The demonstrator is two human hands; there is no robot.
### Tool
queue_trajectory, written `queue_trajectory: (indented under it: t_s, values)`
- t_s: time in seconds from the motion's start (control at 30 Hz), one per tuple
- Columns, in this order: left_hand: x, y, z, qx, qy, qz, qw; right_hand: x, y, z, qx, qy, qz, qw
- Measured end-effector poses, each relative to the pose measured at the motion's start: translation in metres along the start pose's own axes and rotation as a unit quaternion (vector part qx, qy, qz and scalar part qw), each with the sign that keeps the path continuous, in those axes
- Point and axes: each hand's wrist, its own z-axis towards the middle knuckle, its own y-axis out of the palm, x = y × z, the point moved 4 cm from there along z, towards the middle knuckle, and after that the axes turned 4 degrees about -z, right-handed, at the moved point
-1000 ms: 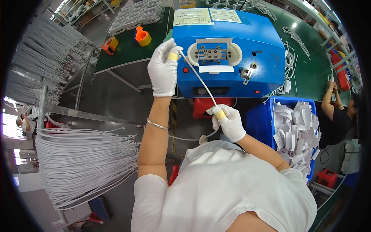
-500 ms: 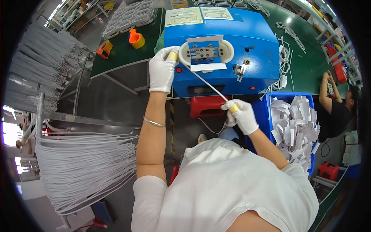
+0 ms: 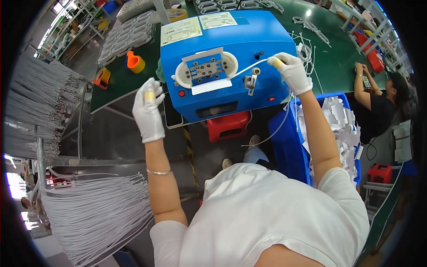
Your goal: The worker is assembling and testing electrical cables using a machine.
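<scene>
Behind your blue machine (image 3: 262,40) a green worktable (image 3: 327,58) stretches away on both sides, with trays of white coils (image 3: 126,38) beyond the machine's left end and an orange dispenser (image 3: 135,63) nearer that same end; a seated co-worker (image 3: 386,100) is off past its right end. A red stool (image 3: 229,127) stands under the machine's front edge, and a blue bin (image 3: 284,153) of white scraps (image 3: 332,124) is at its front right. The white cord (image 3: 250,68) lies across the machine's face: from the right end of the oval form (image 3: 230,66), its long axis runs rightward and slightly away from you to your right hand (image 3: 291,73), so the form lies to the left of that hand. Your right hand is the nearer to the cord, its gloved fingers closed on it over the machine's right half. Your left hand (image 3: 149,111) is just off the machine's left front corner, fingers and thumb apart, with nothing visible in it. The cord looks smooth, thin and round, fairly straight between form and glove; a loose length curves down in front of the machine, seemingly the same cord, though the glove hides the join.
</scene>
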Motion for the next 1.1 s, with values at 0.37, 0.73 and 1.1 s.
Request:
queue_trajectory:
  t_s: [0.37, 0.73, 1.1]
  values:
    - [-0.009, -0.025, -0.01, 0.016, -0.028, 0.022, 0.999, 0.006, -0.019, -0.021, 0.002, 0.002, 0.018, 1.0]
    - [0.017, 0.006, 0.013, -0.076, 0.05, 0.09, 0.992, -0.014, -0.01, -0.038, -0.085, -0.022, -0.01, 0.996]
    - [0.109, 0.082, 0.04, -0.189, 0.354, 0.215, 0.891, -0.075, -0.03, -0.008, -0.174, -0.314, -0.348, 0.866]
